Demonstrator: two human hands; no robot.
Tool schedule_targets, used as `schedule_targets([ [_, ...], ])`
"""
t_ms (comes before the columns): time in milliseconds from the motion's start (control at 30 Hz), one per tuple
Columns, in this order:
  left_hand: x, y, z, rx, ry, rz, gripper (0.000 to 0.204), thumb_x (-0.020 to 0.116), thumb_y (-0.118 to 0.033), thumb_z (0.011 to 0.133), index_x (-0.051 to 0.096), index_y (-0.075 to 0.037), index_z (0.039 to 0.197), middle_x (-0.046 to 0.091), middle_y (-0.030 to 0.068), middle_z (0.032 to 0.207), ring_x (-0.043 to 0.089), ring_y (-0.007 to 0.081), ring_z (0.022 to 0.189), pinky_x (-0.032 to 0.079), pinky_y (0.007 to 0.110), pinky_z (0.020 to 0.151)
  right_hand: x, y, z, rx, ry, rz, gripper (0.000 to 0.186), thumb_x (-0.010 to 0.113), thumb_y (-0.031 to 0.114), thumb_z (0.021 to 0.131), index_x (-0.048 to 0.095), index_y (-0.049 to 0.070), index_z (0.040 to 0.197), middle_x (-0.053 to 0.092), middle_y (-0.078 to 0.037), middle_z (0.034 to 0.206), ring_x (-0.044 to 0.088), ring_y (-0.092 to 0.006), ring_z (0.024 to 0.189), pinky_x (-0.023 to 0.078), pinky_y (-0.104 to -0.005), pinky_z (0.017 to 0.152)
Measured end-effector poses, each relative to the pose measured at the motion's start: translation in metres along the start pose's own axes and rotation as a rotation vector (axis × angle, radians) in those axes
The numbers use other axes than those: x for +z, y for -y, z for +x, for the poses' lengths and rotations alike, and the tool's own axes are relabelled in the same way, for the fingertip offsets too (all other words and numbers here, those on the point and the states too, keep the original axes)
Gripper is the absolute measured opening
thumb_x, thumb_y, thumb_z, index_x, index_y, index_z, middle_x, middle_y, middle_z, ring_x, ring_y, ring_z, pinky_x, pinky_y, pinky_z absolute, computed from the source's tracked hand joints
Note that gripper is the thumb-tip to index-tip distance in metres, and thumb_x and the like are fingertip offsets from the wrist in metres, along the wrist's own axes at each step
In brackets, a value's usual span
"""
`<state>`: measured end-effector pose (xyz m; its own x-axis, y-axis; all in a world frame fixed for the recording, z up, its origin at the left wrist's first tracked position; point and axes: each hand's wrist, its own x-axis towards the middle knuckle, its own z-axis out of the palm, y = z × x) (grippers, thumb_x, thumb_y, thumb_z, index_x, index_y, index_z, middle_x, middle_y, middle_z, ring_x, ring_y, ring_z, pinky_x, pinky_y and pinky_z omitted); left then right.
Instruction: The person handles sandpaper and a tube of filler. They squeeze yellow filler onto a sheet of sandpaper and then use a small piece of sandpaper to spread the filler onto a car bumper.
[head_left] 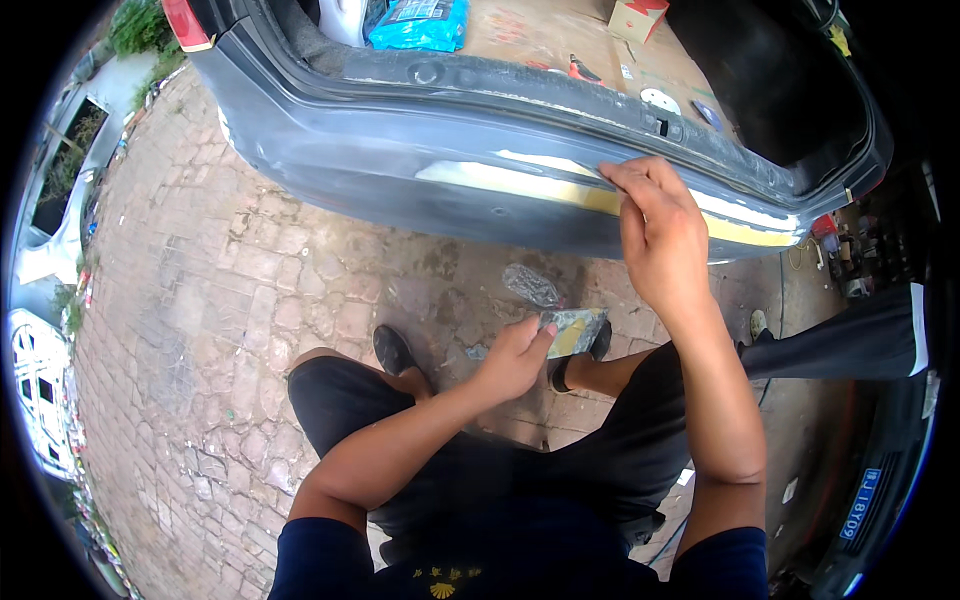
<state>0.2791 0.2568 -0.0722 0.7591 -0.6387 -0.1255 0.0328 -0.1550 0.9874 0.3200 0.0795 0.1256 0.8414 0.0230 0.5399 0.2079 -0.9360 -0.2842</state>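
My left hand (518, 360) grips a flat putty board (584, 326) smeared with yellow-green and grey, low in front of my knees. At the car's grey rear bumper (350, 150), my right hand (668, 240) is raised with its fingers pinched together at the upper edge. Whatever those fingers hold is hidden behind them. Pale yellow and white filler (510, 182) runs in a long strip along the bumper, on both sides of my right hand.
Above the bumper lies the open cargo floor (530, 30), with a blue package (420, 25) and a small red box (637, 18). A clear plastic bag (532, 285) rests on the brick paving (240, 300). Another person's dark-trousered leg (840, 335) extends in from the right, near a parked car.
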Motion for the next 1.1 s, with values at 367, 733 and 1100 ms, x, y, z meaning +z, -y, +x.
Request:
schedule_targets([
  [367,0.023,0.0,0.023,0.069,-0.082,-0.166,0.038,0.053,-0.029,0.109,0.053,0.003,0.087,0.058,0.027,0.068,0.057,0.0483,0.064,0.043,0.053,0.061,0.09,0.016,0.037,-0.084,-0.041,-0.263,0.029,0.07,0.002,0.085,0.078,0.01,0.111,0.069,-0.004,0.102,0.066,-0.0275,0.093,0.051,-0.0416,0.083],
  [733,0.016,-0.004,0.022,0.023,-0.031,-0.179,0.027,0.053,-0.02,0.109,0.059,0.005,0.1,0.059,0.0258,0.077,0.057,0.0358,0.066,0.048,0.045,0.067,0.089,0.024,0.035,-0.056,0.0,-0.192,0.022,0.072,0.003,0.083,0.08,0.009,0.103,0.067,-0.002,0.093,0.065,-0.0263,0.087,0.052,-0.0406,0.079],
  [1100,0.029,0.007,0.021,0.003,-0.042,-0.172,0.027,0.053,-0.02,0.109,0.06,0.005,0.101,0.061,0.0236,0.078,0.059,0.0266,0.068,0.048,0.043,0.068,0.076,0.021,0.044,-0.069,0.006,-0.201,0.022,0.071,0.003,0.085,0.079,0.008,0.104,0.069,-0.004,0.097,0.067,-0.0271,0.092,0.052,-0.0404,0.079],
])
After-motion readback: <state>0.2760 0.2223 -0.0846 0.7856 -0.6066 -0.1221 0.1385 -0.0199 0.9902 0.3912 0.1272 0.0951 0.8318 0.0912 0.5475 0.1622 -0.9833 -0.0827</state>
